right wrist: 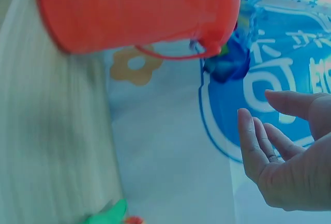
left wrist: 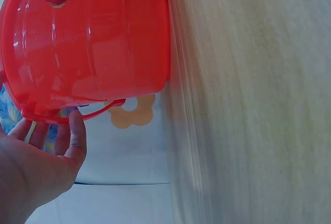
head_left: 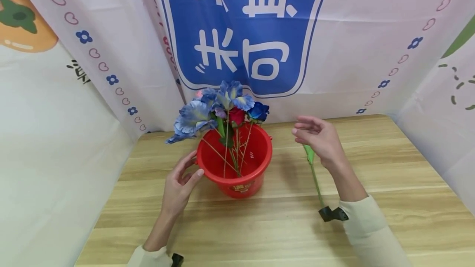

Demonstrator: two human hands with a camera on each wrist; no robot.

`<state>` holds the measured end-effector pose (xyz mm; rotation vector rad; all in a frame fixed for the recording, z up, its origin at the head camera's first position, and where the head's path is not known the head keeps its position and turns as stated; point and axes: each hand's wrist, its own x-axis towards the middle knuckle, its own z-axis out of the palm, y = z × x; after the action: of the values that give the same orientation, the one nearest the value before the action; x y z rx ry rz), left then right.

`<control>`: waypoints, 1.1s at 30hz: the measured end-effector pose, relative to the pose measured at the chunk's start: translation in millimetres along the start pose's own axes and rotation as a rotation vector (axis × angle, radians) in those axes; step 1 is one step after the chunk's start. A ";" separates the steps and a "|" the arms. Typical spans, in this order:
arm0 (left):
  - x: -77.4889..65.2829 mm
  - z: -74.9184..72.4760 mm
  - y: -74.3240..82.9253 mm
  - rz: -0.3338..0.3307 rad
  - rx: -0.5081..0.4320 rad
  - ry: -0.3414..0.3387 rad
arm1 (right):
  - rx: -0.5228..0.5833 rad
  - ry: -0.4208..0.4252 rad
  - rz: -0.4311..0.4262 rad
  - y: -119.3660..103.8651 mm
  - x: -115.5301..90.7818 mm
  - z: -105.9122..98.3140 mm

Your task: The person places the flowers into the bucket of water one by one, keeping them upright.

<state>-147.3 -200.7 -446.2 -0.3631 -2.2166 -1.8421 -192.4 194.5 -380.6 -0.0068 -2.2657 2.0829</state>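
A red plastic bucket (head_left: 256,182) stands upright, holding several artificial flowers. Among the blooms are large pale-blue irises (head_left: 193,116), a red rose (head_left: 236,115) and a dark-blue rose (head_left: 258,111); their thin stems lean inside. At the bucket's left side, my left hand (head_left: 179,186) rests its relaxed fingers on the rim by the handle (left wrist: 93,115), thumb toward the front. My right hand (head_left: 319,139) hovers right of the bucket, fingers loosely bent and nothing held. Below it lies a loose flower with a green stem (head_left: 316,184); its head is hidden by the hand in the head view.
The wood-grain table (head_left: 222,234) ends against a white printed cloth (head_left: 352,52) with a blue sign panel at the back. More cloth hangs on both sides. A black wrist camera (head_left: 326,214) sits at the right cuff, close to the loose stem's end.
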 end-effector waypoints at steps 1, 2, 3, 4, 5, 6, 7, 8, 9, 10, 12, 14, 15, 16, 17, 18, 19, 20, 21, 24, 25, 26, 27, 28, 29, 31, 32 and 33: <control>0.4 -0.1 -0.1 0.000 0.002 -0.001 | -0.001 0.002 0.002 2.4 0.0 -3.2; 0.7 -0.1 -0.2 0.001 0.003 -0.002 | 0.000 0.004 0.003 4.8 0.0 -6.4; 1.0 -0.1 -0.2 0.002 0.004 -0.003 | 0.004 0.005 0.004 7.8 0.1 -9.8; 1.3 -0.2 -0.2 0.002 0.009 -0.006 | 0.009 0.007 0.006 10.9 0.2 -13.2; 1.6 -0.2 -0.3 0.003 0.011 -0.007 | 0.010 0.008 0.010 14.2 0.4 -16.8; 1.8 -0.2 -0.4 0.003 0.014 -0.009 | 0.007 0.008 0.016 17.6 0.4 -20.4; 1.9 -0.3 -0.4 0.003 0.016 -0.010 | 0.008 0.006 0.027 21.2 0.7 -23.8; 2.0 -0.3 -0.4 0.004 0.018 -0.012 | 0.006 0.005 0.039 24.7 1.0 -27.2; 2.1 -0.3 -0.3 0.003 0.021 -0.014 | 0.003 0.005 0.054 28.6 1.7 -30.5; 2.1 -0.3 -0.2 0.001 0.022 -0.015 | -0.003 0.006 0.067 32.3 2.3 -33.8; 1.9 -0.2 0.1 -0.001 0.017 -0.017 | -0.017 0.005 0.102 40.1 4.1 -39.9; 1.9 0.0 0.3 -0.002 0.012 -0.017 | -0.037 0.006 0.133 47.8 5.9 -45.1; 1.7 0.1 0.4 -0.004 0.010 -0.017 | -0.045 0.005 0.149 51.7 6.5 -47.3; 1.6 0.2 0.5 -0.005 0.010 -0.017 | -0.058 0.002 0.164 55.2 6.6 -49.5; 1.5 0.2 0.7 -0.005 0.009 -0.017 | -0.071 -0.003 0.181 58.5 6.6 -51.5; 1.4 0.2 0.7 -0.004 0.009 -0.017 | -0.086 -0.010 0.194 61.6 6.4 -53.7; 1.3 0.2 1.0 -0.005 0.010 -0.017 | -0.104 -0.016 0.209 64.4 5.8 -55.5; 1.3 0.2 1.1 -0.005 0.010 -0.018 | -0.123 -0.023 0.221 67.0 5.1 -57.2; 1.2 0.2 1.3 -0.004 0.010 -0.019 | -0.143 -0.029 0.233 69.4 4.4 -59.0; 1.0 -0.2 1.2 -0.001 0.010 -0.018 | -0.235 -0.048 0.256 76.3 2.6 -63.5; 0.9 -0.3 1.0 0.000 0.009 -0.017 | -0.255 -0.055 0.266 78.5 2.2 -64.3; 0.8 -0.4 0.8 0.002 0.006 -0.016 | -0.266 -0.063 0.279 80.6 2.0 -65.2; 0.6 -0.5 0.5 0.003 0.002 -0.015 | -0.272 -0.074 0.295 82.9 2.0 -65.9; 0.5 -0.6 0.3 0.005 -0.001 -0.014 | -0.272 -0.085 0.308 85.2 2.1 -66.5; 0.3 -0.8 0.0 0.006 -0.005 -0.013 | -0.267 -0.098 0.322 87.2 2.0 -66.9; 0.0 -1.0 -0.6 0.010 -0.010 -0.013 | -0.251 -0.120 0.346 90.3 2.0 -67.0; -0.1 -1.1 -0.8 0.011 -0.013 -0.013 | -0.248 -0.127 0.355 91.2 2.0 -67.0; -0.3 -1.3 -1.0 0.012 -0.013 -0.013 | -0.250 -0.134 0.357 92.2 2.1 -66.8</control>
<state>-147.3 -202.1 -447.0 -0.3910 -2.2074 -1.8541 -194.8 268.9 -466.8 -0.3150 -2.7686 1.9799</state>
